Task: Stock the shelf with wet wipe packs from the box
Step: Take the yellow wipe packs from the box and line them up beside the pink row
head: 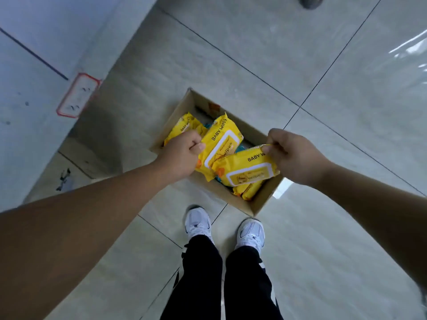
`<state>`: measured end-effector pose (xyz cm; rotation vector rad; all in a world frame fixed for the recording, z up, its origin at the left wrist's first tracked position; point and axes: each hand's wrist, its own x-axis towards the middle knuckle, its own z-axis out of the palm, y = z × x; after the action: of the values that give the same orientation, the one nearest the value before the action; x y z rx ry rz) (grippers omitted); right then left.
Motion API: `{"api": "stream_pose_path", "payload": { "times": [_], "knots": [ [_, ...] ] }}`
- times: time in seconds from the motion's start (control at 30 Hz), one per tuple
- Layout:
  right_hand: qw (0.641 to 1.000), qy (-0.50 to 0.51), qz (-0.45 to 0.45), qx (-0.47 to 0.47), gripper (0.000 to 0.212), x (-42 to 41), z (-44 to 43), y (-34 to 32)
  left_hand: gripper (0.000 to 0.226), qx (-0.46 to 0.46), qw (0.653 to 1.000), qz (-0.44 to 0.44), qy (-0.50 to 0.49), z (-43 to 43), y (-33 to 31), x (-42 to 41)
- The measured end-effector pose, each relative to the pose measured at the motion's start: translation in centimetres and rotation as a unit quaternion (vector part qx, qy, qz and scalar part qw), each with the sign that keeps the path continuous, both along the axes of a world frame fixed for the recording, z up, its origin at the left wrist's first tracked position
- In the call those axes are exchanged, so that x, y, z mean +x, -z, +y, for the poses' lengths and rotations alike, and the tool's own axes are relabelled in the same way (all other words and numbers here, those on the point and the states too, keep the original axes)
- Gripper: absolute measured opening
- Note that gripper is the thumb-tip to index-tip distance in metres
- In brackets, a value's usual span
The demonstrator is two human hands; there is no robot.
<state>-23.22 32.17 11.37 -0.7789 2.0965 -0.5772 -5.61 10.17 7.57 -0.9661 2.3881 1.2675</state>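
An open cardboard box (265, 199) sits on the tiled floor just ahead of my feet. Inside lie several yellow baby wipe packs, one at the far left (182, 127) and others at the near corner (250, 191), with something blue showing between them. My left hand (182, 153) is shut on the edge of one yellow pack (219, 146), held above the box. My right hand (293, 153) pinches the top edge of a second yellow pack (247, 172), which overlaps the first.
A white shelf unit (34, 93) with a red-framed label (78, 95) stands at the left, its base close to the box. My white shoes (198, 222) are right behind the box. Another person's shoe (312, 1) shows at the top edge.
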Motion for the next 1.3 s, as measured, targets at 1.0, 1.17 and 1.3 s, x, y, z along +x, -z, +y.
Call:
{"api": "stream_pose_path", "payload": {
  "times": [1.0,1.17,1.3],
  "knots": [
    [0.893,-0.234,0.1,-0.372,0.027,15.3,-19.1,-73.2,0.022,-0.272,0.958,0.071,-0.063,-8.7,-83.7,19.1],
    [0.885,-0.266,0.083,-0.372,0.028,22.5,-24.8,-73.0,0.024,-0.292,0.949,0.047,-0.108,-13.1,-83.1,27.4],
    [0.891,-0.267,0.078,-0.358,0.028,26.8,-31.5,-71.8,0.026,-0.286,0.949,0.041,-0.129,-19.0,-81.4,32.6]
  ]
}}
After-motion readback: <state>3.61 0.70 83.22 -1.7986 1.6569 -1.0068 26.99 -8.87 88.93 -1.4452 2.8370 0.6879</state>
